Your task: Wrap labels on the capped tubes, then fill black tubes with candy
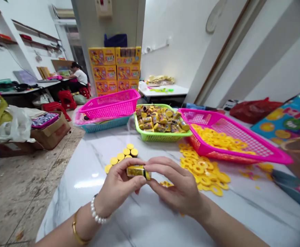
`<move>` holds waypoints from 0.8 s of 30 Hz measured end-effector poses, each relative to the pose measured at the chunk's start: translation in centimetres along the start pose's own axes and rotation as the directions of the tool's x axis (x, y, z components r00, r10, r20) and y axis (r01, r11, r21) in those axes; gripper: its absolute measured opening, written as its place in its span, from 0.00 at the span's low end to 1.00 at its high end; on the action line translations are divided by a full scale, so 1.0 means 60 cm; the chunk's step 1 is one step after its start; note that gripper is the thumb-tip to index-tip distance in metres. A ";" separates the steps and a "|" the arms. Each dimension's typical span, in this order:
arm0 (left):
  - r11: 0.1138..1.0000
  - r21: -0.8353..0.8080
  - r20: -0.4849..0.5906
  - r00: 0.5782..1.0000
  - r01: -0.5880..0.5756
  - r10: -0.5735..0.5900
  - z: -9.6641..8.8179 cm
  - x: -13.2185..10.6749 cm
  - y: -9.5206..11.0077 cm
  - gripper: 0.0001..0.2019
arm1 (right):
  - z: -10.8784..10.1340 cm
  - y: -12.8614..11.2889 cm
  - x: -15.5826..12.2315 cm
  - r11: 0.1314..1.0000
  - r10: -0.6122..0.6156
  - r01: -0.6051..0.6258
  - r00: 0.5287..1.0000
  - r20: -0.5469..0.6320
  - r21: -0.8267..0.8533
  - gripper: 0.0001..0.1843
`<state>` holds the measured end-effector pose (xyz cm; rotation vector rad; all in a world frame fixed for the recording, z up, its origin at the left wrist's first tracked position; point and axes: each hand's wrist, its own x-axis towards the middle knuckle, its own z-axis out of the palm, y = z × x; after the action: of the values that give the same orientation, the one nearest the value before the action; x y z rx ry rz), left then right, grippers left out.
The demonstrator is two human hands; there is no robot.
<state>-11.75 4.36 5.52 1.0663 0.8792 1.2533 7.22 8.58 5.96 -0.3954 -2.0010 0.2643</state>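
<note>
My left hand (120,183) is closed round a small yellow cylinder (136,171) with a printed wrap and a dark band near its right end. The cylinder lies on its side in the grip. Fingers of my right hand (178,183) pinch that right end; their tips partly cover it. Just beyond my left hand, several similar cylinders with yellow tops (120,156) stand upright in rows on the table. Flat yellow rings (203,170) lie in a loose pile beyond and to the right of my right hand.
A green basket (162,137) holds many small printed cylinders. On its right, a pink basket (232,157) contains more yellow rings. Pink (111,104) and blue baskets (107,125) are stacked at left. Yellow printed boxes (105,72) rise behind. A person (79,77) sits at a far table.
</note>
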 end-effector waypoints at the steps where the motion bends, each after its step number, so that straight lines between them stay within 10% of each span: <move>1: 1.000 0.004 0.002 1.000 -0.013 0.013 -0.002 -0.001 0.001 0.26 | 0.000 0.000 0.001 1.000 -0.008 0.008 1.000 0.004 0.000 0.25; 11: 0.902 0.369 -0.049 0.964 -0.225 0.260 -0.007 0.001 -0.017 0.11 | 0.025 0.015 -0.017 0.884 0.390 -0.362 0.920 -0.038 0.294 0.15; 17: 0.969 0.241 -0.049 0.997 -0.050 0.064 -0.009 0.004 -0.015 0.14 | 0.025 0.016 -0.014 0.952 0.264 -0.249 0.963 -0.063 0.180 0.16; 24: 0.809 0.504 0.059 0.947 -0.302 0.317 -0.017 -0.002 -0.012 0.11 | 0.043 0.009 -0.012 0.424 0.706 -0.667 0.667 0.237 0.613 0.13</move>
<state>-12.54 4.38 4.53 1.6738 1.1258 1.3381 5.27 8.76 4.06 -0.7361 -1.4264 1.4445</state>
